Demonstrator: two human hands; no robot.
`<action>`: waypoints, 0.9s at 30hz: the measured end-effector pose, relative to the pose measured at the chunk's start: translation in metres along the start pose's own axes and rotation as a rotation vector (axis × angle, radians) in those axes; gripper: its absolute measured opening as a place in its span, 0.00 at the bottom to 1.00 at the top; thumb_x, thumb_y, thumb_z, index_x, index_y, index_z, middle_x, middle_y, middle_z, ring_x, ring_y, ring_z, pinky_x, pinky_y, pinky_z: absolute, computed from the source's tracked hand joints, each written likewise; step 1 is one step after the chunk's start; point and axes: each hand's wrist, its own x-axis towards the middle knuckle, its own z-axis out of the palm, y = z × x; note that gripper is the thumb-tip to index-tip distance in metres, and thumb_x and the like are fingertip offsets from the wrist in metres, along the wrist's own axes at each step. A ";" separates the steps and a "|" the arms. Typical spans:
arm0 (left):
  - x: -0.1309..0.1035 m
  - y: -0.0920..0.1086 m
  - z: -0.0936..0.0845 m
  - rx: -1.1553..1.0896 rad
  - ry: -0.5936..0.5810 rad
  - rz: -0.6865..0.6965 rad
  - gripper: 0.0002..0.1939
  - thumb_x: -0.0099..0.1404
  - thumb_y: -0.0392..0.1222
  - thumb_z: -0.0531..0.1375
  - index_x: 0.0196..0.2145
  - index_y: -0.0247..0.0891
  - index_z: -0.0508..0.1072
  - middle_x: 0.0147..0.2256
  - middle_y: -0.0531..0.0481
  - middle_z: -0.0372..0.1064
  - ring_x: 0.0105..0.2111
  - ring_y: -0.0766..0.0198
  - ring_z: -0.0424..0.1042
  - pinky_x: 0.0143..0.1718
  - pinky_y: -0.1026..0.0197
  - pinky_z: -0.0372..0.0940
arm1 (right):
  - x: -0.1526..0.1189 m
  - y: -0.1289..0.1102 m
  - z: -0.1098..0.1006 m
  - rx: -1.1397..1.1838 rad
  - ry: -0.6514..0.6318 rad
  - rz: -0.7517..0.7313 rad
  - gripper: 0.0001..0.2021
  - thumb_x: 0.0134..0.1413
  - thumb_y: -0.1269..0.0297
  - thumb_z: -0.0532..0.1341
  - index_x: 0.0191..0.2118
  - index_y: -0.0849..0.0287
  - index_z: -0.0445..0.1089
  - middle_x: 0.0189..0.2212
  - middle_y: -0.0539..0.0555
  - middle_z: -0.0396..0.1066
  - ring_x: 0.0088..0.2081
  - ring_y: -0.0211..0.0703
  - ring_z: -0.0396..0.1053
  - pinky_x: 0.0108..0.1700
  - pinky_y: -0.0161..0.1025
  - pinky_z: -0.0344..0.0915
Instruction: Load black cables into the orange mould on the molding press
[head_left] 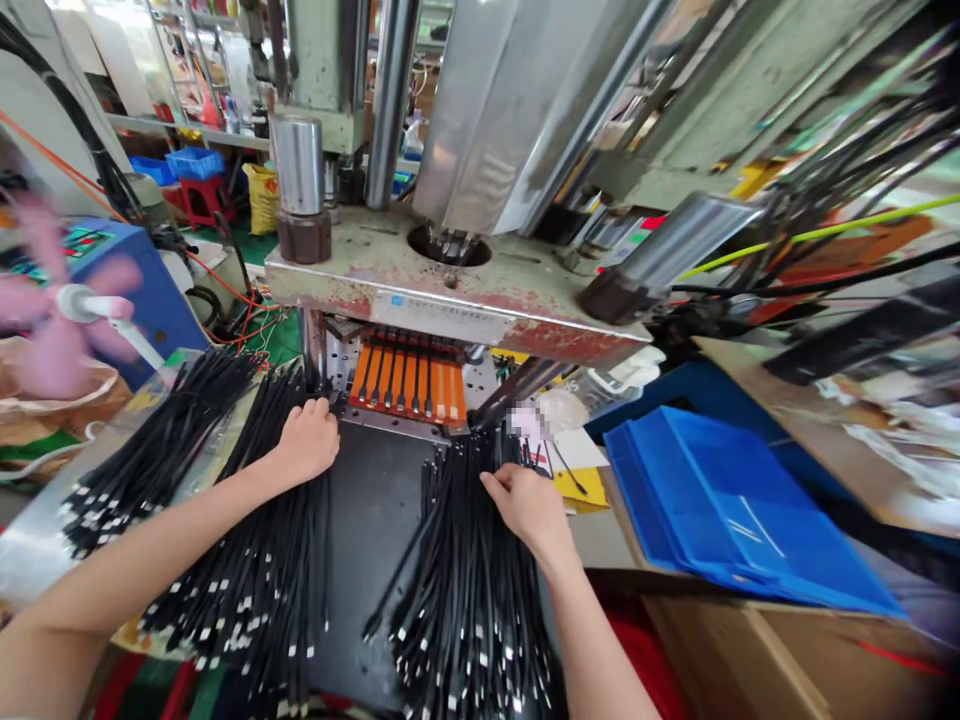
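Under the press an orange fixture plate carries several black cables side by side in its slots. My left hand, fingers curled, rests at the upper end of the middle cable bundle; whatever it grips is hidden beneath the fingers. My right hand is closed with thumb and forefinger together at the right edge of the right cable bundle; what lies between the fingertips is too small to make out. Another black cable bundle lies on the far left. Dark worktop shows between my hands.
The press's heavy metal plate overhangs the fixture, with steel columns around it. A pink fan stands at the left. Blue bins sit at the right, beside a cardboard box. A clear plastic container is behind the right bundle.
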 end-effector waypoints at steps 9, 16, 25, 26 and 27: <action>0.026 -0.051 0.000 -0.493 0.003 -0.163 0.13 0.65 0.39 0.51 0.46 0.32 0.65 0.30 0.48 0.70 0.33 0.59 0.72 0.37 0.59 0.63 | -0.016 -0.028 -0.027 0.922 -0.103 -0.201 0.19 0.50 0.53 0.61 0.44 0.61 0.67 0.20 0.47 0.67 0.22 0.39 0.63 0.27 0.36 0.59; 0.021 -0.041 -0.037 -0.629 0.312 0.034 0.11 0.65 0.44 0.52 0.29 0.38 0.69 0.31 0.50 0.68 0.31 0.64 0.67 0.35 0.63 0.61 | -0.033 -0.088 -0.038 0.881 -0.157 -0.464 0.11 0.58 0.61 0.56 0.27 0.58 0.65 0.19 0.46 0.64 0.22 0.34 0.60 0.27 0.32 0.54; -0.006 0.020 -0.126 -1.126 0.174 0.341 0.15 0.68 0.45 0.53 0.25 0.35 0.68 0.23 0.55 0.63 0.20 0.72 0.62 0.23 0.68 0.57 | -0.042 -0.122 -0.054 0.997 0.035 -0.609 0.09 0.62 0.62 0.54 0.36 0.57 0.69 0.23 0.48 0.69 0.22 0.35 0.63 0.25 0.32 0.57; -0.006 0.024 -0.129 -1.181 0.150 0.356 0.14 0.67 0.44 0.54 0.27 0.34 0.69 0.24 0.54 0.64 0.20 0.72 0.63 0.23 0.68 0.58 | -0.042 -0.124 -0.055 1.014 0.051 -0.605 0.09 0.63 0.62 0.54 0.36 0.57 0.69 0.23 0.48 0.69 0.21 0.35 0.63 0.25 0.32 0.57; -0.004 0.027 -0.131 -1.230 0.133 0.363 0.13 0.66 0.44 0.55 0.29 0.34 0.71 0.24 0.54 0.65 0.20 0.72 0.64 0.23 0.68 0.59 | -0.042 -0.125 -0.056 1.025 0.069 -0.603 0.09 0.63 0.62 0.53 0.37 0.57 0.69 0.24 0.48 0.69 0.22 0.35 0.63 0.26 0.32 0.58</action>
